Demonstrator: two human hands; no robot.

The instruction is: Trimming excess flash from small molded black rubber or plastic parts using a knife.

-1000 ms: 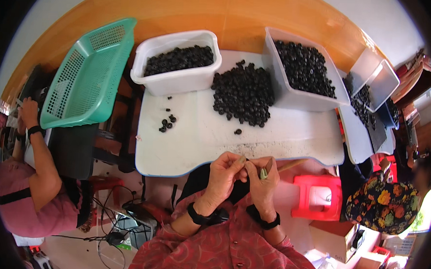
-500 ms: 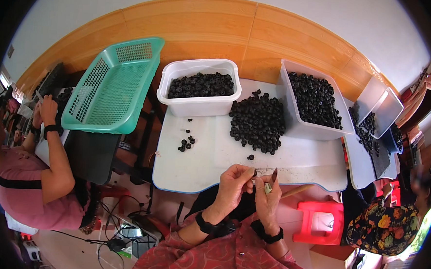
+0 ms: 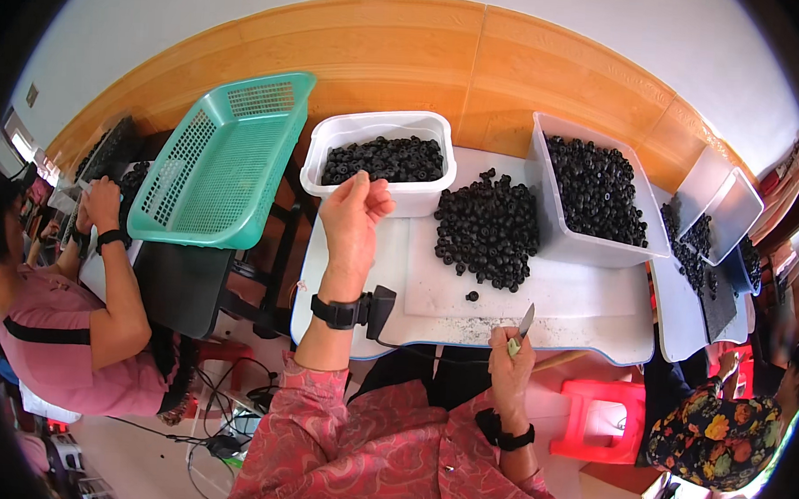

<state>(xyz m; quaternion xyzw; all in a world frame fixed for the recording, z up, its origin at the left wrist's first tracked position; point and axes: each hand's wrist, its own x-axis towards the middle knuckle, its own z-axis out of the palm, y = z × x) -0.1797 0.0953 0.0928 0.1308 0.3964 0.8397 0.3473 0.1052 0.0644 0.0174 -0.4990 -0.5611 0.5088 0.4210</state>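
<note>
Wood-panelled wall and white plaster fill the background; below it we look down on a white tabletop point(image 3: 586, 304).

At its left edge, tipped against it, leans a big green slotted basket point(image 3: 219, 163). On the right stands a tall clear tub point(image 3: 592, 201) full of small black ring-shaped pieces, and at centre-left a lower white tub point(image 3: 381, 163) holds more. Between them a loose heap of black rings point(image 3: 488, 227) lies on the tabletop, with one stray ring point(image 3: 472, 296) nearer us. No labels or signs show on any container.

Our left hand point(image 3: 352, 215) hovers at the white tub's near rim, fingers curled loosely; we cannot tell whether its grip holds a ring. Our right hand point(image 3: 513, 364), at the tabletop's near edge, is clenched around a small knife point(image 3: 523, 324), blade pointing up and away.

We judge the upright blade risky: reaching across for the heap could graze the left wrist. A dropped ring could also miss the tub and roll off the edge.

At left, another person in pink point(image 3: 52, 322) works separately.
</note>
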